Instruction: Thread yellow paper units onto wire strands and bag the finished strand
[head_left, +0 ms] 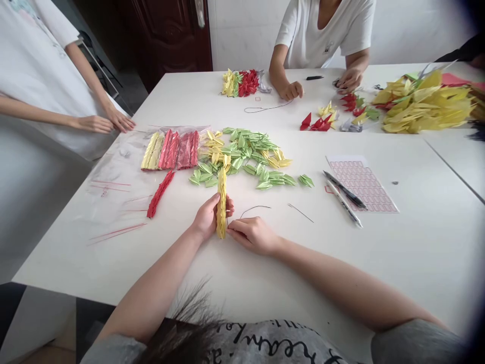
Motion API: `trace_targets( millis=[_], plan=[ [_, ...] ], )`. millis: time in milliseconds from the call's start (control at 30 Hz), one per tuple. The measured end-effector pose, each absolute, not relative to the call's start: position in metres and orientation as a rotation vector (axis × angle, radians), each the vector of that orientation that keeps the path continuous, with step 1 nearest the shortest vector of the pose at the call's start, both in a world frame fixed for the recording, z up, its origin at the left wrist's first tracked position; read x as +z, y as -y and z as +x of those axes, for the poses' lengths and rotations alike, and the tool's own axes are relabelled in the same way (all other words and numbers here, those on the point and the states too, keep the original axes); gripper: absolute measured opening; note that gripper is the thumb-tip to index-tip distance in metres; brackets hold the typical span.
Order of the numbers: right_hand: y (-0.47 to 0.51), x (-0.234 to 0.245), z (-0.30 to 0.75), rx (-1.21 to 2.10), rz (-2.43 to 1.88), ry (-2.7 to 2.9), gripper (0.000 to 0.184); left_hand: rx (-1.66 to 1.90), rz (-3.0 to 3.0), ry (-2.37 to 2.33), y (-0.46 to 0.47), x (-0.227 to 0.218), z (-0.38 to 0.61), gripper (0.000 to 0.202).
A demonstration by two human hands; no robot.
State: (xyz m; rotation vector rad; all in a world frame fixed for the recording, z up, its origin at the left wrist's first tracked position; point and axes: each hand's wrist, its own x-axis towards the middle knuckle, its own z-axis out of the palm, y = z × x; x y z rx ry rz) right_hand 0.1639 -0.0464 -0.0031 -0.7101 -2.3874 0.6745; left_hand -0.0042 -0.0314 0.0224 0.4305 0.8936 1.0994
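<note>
1. One column of folded yellow paper (222,202), nearly upright, on the near half of the white table (265,273), directly in front of the wearer and just below a spread of green paper pieces.
2. Around its lower middle, left hand (209,217), closed and holding it, thumb toward the far side.
3. Beside its lower end, right hand (252,235), narrow, fingertips (231,228) against the paper (firm grip or light touch: impossible to tell from here).
4. Just beyond both hands, a thin dark wire (254,208) and a second, straighter wire (300,213), lying apart on the table.
5. Farther forward, green paper pieces (242,162) mixed with some yellow ones, loose in a broad heap.
6. To the left, a clear plastic bag (113,172) under packed rows of yellow and red folded paper (168,149), plus one loose red folded strip (159,194) and thin red sticks (115,232).
7. To the right, a pink printed sheet (361,184) with two pens (344,189) lying along its edge.
8. Across the table, a co-worker's two hands (349,80) beside red paper pieces (316,123) and a large yellow paper heap (424,103).
9. At the left edge, another person's hands (119,120), resting at the table's corner (both empty, as far as visible).
</note>
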Motion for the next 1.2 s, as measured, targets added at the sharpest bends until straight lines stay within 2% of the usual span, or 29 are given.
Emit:
trace_targets(
  millis=[167, 500, 700, 833, 1033, 1200],
  plan=[
    [0.051, -0.003, 0.164, 0.596, -0.673, 2.505, 0.031, 1.232, 0.208, -0.895, 0.026, 0.028, -0.004, 0.025],
    [0.059, -0.005, 0.16, 0.507, -0.544, 2.584, 0.033, 1.35, 0.216, -0.868, 0.022, 0.032, -0.011, 0.034],
    [0.058, -0.005, 0.159, 0.519, -0.565, 2.601, 0.032, 1.349, 0.165, -0.825, 0.024, 0.031, -0.009, 0.024],
    [0.057, -0.007, 0.159, 0.566, -0.592, 2.581, 0.028, 1.319, 0.102, -0.748, 0.03, 0.033, -0.005, 0.026],
    [0.052, -0.007, 0.16, 0.771, -0.722, 2.476, 0.017, 1.208, 0.108, -0.694, 0.043, 0.038, 0.004, 0.049],
    [0.049, -0.004, 0.161, 0.9, -0.778, 2.384, 0.016, 1.117, 0.301, -0.684, 0.05, 0.037, 0.009, 0.047]
  ],
)
